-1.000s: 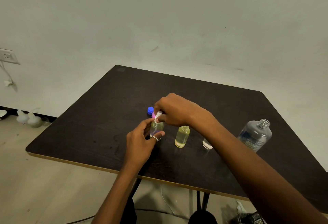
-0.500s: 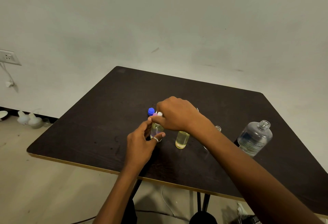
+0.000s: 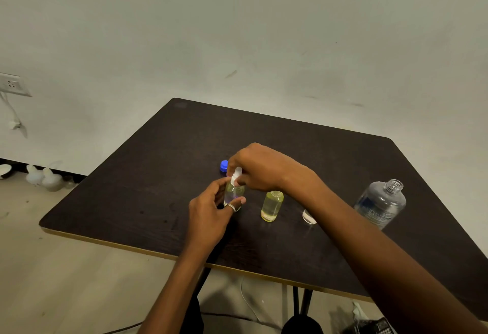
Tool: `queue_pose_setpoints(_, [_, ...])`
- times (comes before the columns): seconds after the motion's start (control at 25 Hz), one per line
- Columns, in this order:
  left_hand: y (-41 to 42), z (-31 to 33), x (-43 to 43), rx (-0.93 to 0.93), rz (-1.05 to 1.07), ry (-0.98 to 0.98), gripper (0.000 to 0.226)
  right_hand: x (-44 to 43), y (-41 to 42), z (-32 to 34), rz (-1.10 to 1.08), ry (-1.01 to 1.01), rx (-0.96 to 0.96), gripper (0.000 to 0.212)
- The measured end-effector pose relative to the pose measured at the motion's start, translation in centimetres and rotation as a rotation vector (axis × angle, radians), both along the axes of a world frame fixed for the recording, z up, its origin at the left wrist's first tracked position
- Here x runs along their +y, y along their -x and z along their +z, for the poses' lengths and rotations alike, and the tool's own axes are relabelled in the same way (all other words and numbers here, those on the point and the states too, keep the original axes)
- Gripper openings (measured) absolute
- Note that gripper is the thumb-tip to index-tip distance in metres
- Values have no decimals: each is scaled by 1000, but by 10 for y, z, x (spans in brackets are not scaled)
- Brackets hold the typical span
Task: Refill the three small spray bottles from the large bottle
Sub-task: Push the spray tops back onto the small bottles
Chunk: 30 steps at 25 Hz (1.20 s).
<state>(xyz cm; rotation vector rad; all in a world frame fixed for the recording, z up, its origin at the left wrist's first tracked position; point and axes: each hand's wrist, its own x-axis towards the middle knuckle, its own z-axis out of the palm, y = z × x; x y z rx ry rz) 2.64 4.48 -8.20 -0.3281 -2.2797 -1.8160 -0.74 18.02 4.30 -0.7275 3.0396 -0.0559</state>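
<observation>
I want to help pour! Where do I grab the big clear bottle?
Wrap a hand round the big clear bottle at its wide middle, probably coming from the right. It stands upright and uncapped, and the right forearm crosses its left side.

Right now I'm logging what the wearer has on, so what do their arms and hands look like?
Both forearms are bare, with no sleeves in view. The left hand wears a silvery ring, seemingly on the thumb. The right hand shows no ring, and neither wrist shows a watch or bracelet.

Left grip; right grip; both curled
</observation>
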Motion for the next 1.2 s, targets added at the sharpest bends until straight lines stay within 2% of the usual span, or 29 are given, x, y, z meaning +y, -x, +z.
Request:
queue_pose_setpoints(0.12, [0,0,0,3,4,8,52,-2,-3,-5,-45,-16,31,15])
queue_pose_setpoints(0.44, [2,-3,1,18,34,40,56,-10,-19,-11,-142,-157,232,37])
queue_pose_setpoints(0.6, [2,-2,1,9,36,42,50,-18,-23,-17,-207,-156,324,35])
queue_pose_setpoints(0.8, [1,0,1,19,49,54,43,-26,-18,-24,-336,-146,360,45])
queue_pose_setpoints(1.2, [0,1,1,18,86,53,41,-46,-22,-18,-534,-88,266,41])
